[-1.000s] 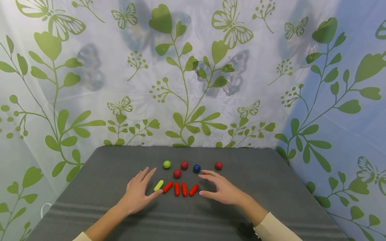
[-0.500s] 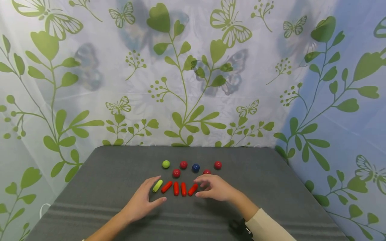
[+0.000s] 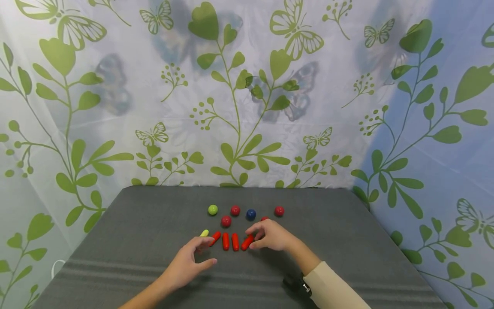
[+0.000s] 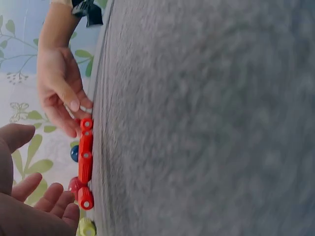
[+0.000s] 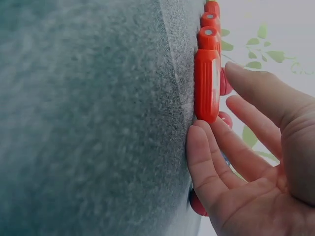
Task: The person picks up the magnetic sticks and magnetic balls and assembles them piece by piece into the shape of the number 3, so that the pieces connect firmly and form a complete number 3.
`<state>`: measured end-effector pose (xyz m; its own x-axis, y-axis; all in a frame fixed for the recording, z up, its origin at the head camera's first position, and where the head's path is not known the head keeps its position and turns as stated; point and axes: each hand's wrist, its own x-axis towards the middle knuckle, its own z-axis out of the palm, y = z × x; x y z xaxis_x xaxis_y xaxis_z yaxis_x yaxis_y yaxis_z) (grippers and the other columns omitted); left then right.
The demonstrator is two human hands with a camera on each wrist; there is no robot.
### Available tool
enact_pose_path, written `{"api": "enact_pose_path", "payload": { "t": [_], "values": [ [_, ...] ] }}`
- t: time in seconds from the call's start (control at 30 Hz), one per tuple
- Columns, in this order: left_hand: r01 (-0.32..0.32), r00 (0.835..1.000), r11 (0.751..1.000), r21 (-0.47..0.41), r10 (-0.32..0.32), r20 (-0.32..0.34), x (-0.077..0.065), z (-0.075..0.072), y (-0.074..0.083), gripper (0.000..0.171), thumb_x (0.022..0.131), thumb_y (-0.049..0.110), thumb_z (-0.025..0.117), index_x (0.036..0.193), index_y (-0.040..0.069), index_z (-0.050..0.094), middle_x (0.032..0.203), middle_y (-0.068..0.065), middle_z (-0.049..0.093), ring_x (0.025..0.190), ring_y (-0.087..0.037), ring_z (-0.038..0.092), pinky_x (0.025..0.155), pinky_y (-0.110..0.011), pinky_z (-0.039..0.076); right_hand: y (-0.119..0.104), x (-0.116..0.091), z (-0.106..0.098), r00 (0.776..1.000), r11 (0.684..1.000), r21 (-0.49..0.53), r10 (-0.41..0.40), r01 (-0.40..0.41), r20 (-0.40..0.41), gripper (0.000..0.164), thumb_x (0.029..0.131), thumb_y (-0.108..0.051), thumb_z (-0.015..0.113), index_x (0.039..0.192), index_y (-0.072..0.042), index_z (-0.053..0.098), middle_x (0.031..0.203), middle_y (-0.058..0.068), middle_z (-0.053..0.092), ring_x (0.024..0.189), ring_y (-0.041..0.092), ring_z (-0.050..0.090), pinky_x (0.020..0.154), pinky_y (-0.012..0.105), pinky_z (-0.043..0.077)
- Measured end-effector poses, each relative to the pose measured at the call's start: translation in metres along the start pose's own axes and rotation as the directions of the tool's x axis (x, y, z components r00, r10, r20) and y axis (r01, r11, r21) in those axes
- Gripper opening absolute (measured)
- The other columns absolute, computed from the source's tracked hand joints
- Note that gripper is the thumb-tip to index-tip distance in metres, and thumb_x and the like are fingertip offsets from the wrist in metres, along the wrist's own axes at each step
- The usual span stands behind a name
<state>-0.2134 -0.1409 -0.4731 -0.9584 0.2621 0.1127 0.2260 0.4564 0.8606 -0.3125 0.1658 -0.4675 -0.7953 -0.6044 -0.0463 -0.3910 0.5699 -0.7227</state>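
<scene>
My right hand is at the rightmost red ridged cylinder. In the right wrist view its fingertips lie right at one end of that red cylinder, while the thumb stands apart from it. My left hand hovers low at the near left, fingers spread and nothing in them. It partly covers the yellow-green cylinder and overlaps a slanted red cylinder. Two more red cylinders, a left one and a right one, lie between the hands. Round marks show on the cylinders' ends.
Behind the cylinders sit a green ball, a blue ball and several red balls, one partly hidden by my right hand. All rest on a grey cloth-covered table. A leaf-patterned curtain closes off the back.
My right hand has moved left to the rightmost red cylinder, its fingers drawing closer together. My left hand has come nearer and lower, and now covers part of the yellow-green cylinder.
</scene>
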Motion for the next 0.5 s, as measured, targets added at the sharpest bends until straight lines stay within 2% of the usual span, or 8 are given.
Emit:
{"api": "enact_pose_path", "payload": {
  "t": [0.1, 0.33, 0.5],
  "values": [
    [0.028, 0.999, 0.999, -0.027, -0.028, 0.025, -0.0010, 0.0035, -0.0006, 0.051, 0.087, 0.023, 0.083, 0.130, 0.004, 0.063, 0.132, -0.013, 0.067, 0.121, -0.033, 0.063, 0.095, -0.031, 0.054, 0.0018, 0.0037, 0.0009, 1.000, 1.000, 0.011, 0.011, -0.011, -0.002, 0.039, 0.085, -0.022, 0.085, 0.121, -0.010, 0.075, 0.113, 0.000, 0.076, 0.089, 0.016, 0.070, 0.074, 0.028, 0.055],
    [0.079, 0.993, 0.996, -0.050, -0.074, 0.094, 0.0002, 0.0060, -0.0030, 0.047, 0.087, 0.019, 0.083, 0.127, 0.002, 0.065, 0.127, -0.013, 0.069, 0.117, -0.030, 0.065, 0.096, -0.047, 0.054, 0.0013, 0.0085, 0.0021, 1.000, 1.000, 0.012, 0.029, -0.029, 0.003, 0.036, 0.083, -0.015, 0.086, 0.118, -0.010, 0.077, 0.103, -0.001, 0.077, 0.081, 0.016, 0.068, 0.069, 0.027, 0.053],
    [0.073, 0.992, 0.997, -0.029, -0.070, 0.105, 0.0015, 0.0074, -0.0056, 0.043, 0.085, 0.019, 0.084, 0.123, 0.004, 0.068, 0.120, -0.009, 0.071, 0.110, -0.025, 0.066, 0.092, -0.041, 0.055, 0.0015, 0.0092, 0.0024, 0.999, 0.999, 0.007, 0.045, -0.045, 0.008, 0.032, 0.082, -0.011, 0.086, 0.114, -0.011, 0.078, 0.091, -0.001, 0.075, 0.074, 0.014, 0.065, 0.064, 0.026, 0.050]
  ]
}}
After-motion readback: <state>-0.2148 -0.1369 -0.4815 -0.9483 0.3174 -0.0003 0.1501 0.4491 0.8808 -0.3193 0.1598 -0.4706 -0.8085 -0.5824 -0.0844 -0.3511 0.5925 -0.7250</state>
